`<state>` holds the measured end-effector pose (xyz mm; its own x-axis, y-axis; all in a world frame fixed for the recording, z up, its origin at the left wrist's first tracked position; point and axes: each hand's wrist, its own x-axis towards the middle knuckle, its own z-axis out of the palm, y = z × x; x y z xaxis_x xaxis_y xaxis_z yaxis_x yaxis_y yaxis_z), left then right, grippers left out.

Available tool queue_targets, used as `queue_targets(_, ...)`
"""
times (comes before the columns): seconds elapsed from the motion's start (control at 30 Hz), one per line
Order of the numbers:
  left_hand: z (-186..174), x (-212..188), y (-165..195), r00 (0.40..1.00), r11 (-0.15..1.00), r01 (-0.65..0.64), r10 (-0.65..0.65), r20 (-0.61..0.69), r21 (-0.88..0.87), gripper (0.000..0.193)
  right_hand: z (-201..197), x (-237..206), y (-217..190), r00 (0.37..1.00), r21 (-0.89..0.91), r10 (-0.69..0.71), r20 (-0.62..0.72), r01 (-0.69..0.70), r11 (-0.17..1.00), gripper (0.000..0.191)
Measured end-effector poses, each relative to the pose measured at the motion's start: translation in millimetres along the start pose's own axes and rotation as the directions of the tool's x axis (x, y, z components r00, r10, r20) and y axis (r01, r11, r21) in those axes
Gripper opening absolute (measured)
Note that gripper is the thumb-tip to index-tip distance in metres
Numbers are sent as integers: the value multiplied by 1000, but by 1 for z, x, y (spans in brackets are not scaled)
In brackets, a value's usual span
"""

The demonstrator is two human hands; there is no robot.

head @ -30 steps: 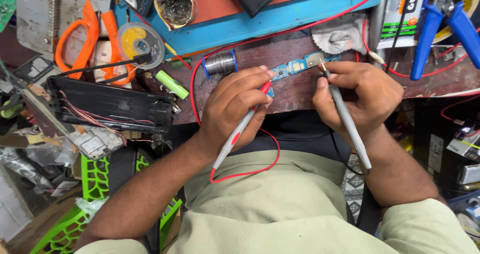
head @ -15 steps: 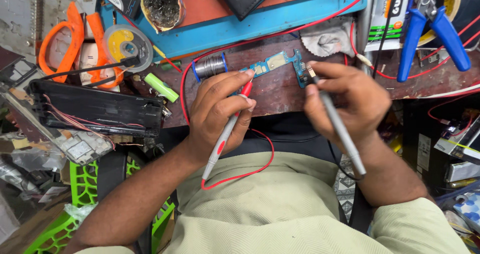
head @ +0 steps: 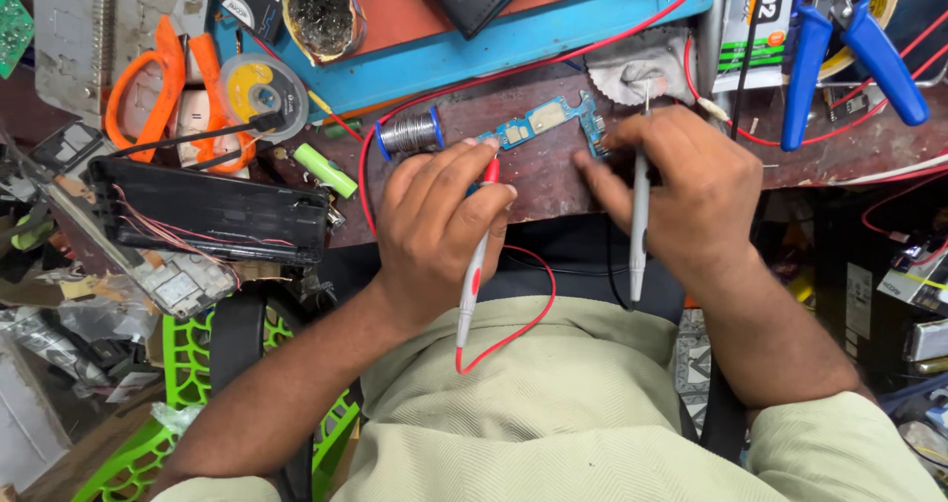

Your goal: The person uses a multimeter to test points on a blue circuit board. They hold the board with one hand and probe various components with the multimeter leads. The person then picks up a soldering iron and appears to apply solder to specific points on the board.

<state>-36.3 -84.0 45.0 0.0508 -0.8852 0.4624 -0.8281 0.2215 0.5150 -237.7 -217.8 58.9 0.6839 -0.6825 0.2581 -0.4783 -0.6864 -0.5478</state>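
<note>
1. my left hand [head: 434, 221] is closed on the red probe [head: 474, 265], pen-style, its tip down at the near end of the small blue circuit board [head: 548, 122]
2. my right hand [head: 681, 196] grips the grey probe [head: 639, 216], tip at the board's far end, fingertips pinning that end to the desk [head: 533, 171]
3. i judge the board light, thin, stiff and fragile; best held by its bare edges, not the components
4. the probes look light, slim and easy to roll
5. beyond my left hand, a round tin [head: 321, 13] holds dark crusted residue; beside it a solder spool [head: 407, 132]
</note>
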Motion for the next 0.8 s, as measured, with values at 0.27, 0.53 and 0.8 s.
queue_targets(0.27, -2, -2, -2, 992, 967, 119, -127, -23, -227, 24, 16, 2, 7, 985, -17, -101, -137, 100, 995, 23)
queue_targets(0.53, -7, -5, -12, 934, 729, 336, -338, 114, -597, 15, 25, 1, 13, 973, -79, -141, -180, 129, 989, 20)
queue_targets(0.8, -6, -3, -15, 966, 820, 237, -253, 42, -521, 20, 19, 8, 13, 977, -18, -212, -17, 211, 977, 14)
